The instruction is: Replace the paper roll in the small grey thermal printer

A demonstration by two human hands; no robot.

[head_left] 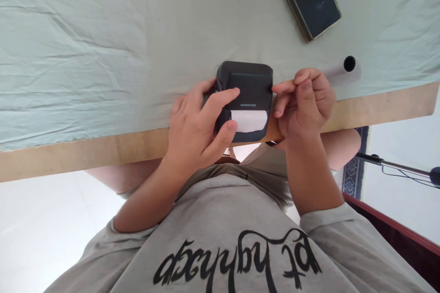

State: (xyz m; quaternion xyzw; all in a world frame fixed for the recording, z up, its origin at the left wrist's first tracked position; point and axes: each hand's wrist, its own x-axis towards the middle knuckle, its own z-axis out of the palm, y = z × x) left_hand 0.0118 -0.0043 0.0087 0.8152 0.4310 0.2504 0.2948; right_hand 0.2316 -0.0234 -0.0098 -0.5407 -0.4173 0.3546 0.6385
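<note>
A black label printer (244, 80) lies at the table's near edge, its lettering facing up. White label paper (248, 121) shows in the opening at its near end. My left hand (195, 123) grips the printer from the left, index fingertip on the top face and thumb by the paper. At the printer's right side is my right hand (305, 100), fingers curled and thumb pressed near the bent index finger. One of its fingertips meets the printer's right edge. Whether anything small is between these fingers cannot be seen.
A white paper roll (338, 73) with a dark hollow core lies right of my right hand. Farther back rests a dark phone (309, 0). Pale green cloth (103, 55) covers the table, with a bare wooden edge (137, 146) in front. A metal pole (402, 165) stands at lower right.
</note>
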